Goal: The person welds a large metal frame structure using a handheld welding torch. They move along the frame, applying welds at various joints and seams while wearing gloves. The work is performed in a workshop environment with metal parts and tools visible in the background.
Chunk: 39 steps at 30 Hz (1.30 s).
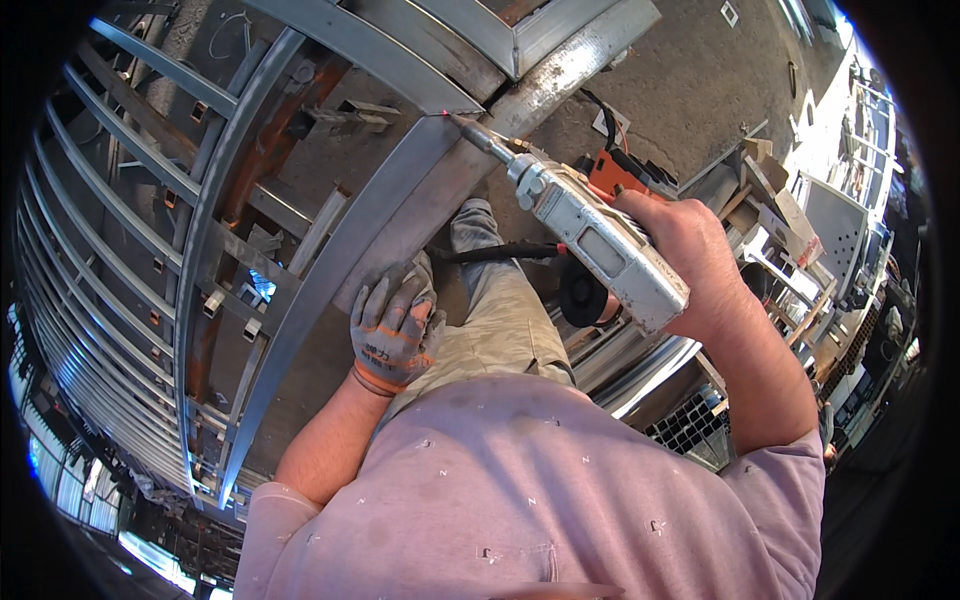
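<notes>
My bare right hand (pixel 690 245) is wrapped around a white-grey laser welding gun (pixel 605 245) with scuffed metal sides. Its narrow nozzle reaches up and left to the corner joint of a steel frame, where a small red spot shows at the tip. My left hand (pixel 393 325) wears a dirty grey glove with an orange cuff. It lies beside the lower end of a flat steel bar (pixel 400 235), fingers loosely bent and apart, with nothing visibly gripped. A black cable (pixel 505 252) passes just right of the glove.
Curved steel railings (pixel 130 220) with many parallel bars fill the left. A rusty-surfaced steel tube (pixel 575 70) crosses beyond the joint. An orange-and-black tool (pixel 630 175) lies on the floor past the gun. Metal offcuts and stacked tubes (pixel 690 430) crowd the right side.
</notes>
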Available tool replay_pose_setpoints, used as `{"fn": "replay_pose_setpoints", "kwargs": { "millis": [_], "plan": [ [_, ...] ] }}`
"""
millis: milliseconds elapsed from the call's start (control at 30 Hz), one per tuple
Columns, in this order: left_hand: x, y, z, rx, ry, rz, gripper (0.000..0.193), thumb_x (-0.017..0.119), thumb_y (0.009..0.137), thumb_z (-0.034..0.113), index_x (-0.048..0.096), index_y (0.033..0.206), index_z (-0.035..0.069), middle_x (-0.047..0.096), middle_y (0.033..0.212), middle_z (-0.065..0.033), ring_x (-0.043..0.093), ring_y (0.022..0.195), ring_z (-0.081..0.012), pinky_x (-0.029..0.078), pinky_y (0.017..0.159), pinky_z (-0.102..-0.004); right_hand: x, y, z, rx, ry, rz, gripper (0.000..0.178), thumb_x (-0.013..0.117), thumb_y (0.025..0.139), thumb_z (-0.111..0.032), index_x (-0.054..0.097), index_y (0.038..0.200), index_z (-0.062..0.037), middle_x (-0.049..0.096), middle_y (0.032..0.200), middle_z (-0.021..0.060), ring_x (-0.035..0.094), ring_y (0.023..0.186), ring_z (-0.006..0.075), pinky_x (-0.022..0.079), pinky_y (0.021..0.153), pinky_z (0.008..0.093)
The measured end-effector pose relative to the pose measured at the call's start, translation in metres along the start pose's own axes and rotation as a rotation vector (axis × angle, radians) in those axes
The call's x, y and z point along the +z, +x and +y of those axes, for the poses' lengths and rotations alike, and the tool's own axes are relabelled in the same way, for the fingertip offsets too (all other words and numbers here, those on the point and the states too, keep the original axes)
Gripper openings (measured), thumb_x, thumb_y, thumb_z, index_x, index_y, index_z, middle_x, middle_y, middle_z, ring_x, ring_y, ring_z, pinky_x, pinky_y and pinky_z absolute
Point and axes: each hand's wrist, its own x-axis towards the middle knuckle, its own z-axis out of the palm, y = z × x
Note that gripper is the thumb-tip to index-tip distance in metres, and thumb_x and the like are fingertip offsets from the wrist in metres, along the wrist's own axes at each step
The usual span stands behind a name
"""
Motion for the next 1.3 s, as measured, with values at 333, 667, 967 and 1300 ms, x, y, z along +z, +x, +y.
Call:
{"fn": "replay_pose_setpoints", "kwargs": {
  "millis": [333,667,967,1300],
  "plan": [
    [-0.003,0.006,0.001,0.001,-0.024,-0.006,0.034,0.086,0.082,0.018,0.071,0.112,0.014,0.074,0.132,-0.0077,0.062,0.134,-0.0368,0.045,0.117,-0.0568,-0.007,0.001,0.005,-0.045,-0.051,0.015,0.075,0.104,0.065,-0.034,0.076,0.128,-0.0045,0.08,0.093,0.0138,0.083,0.092,0.031,0.064,0.084,0.0433],
    [-0.002,0.008,0.003,0.006,-0.015,0.009,0.037,0.085,0.081,0.013,0.066,0.113,0.015,0.074,0.128,-0.0082,0.065,0.128,-0.0376,0.047,0.112,-0.057,-0.012,0.002,0.005,-0.056,-0.026,0.019,0.039,0.083,0.082,-0.017,0.073,0.118,-0.0057,0.076,0.089,0.0192,0.077,0.095,0.0423,0.059,0.085,0.053],
    [-0.002,0.011,0.004,0.0,0.013,0.004,0.038,0.085,0.08,0.014,0.064,0.112,0.016,0.074,0.125,-0.0074,0.067,0.124,-0.0369,0.048,0.11,-0.0565,-0.018,0.003,0.007,-0.024,-0.017,-0.016,0.038,0.083,0.082,-0.018,0.074,0.118,-0.0067,0.076,0.09,0.0202,0.077,0.095,0.0429,0.059,0.085,0.0533],
    [-0.001,0.011,0.005,-0.003,0.022,0.003,0.036,0.084,0.081,0.015,0.065,0.112,0.016,0.074,0.123,-0.006,0.065,0.124,-0.0364,0.047,0.112,-0.0565,-0.019,0.002,0.011,-0.018,0.002,-0.01,0.039,0.083,0.085,-0.022,0.075,0.119,-0.0058,0.077,0.091,0.0204,0.077,0.095,0.042,0.06,0.085,0.0523]
  ]
}}
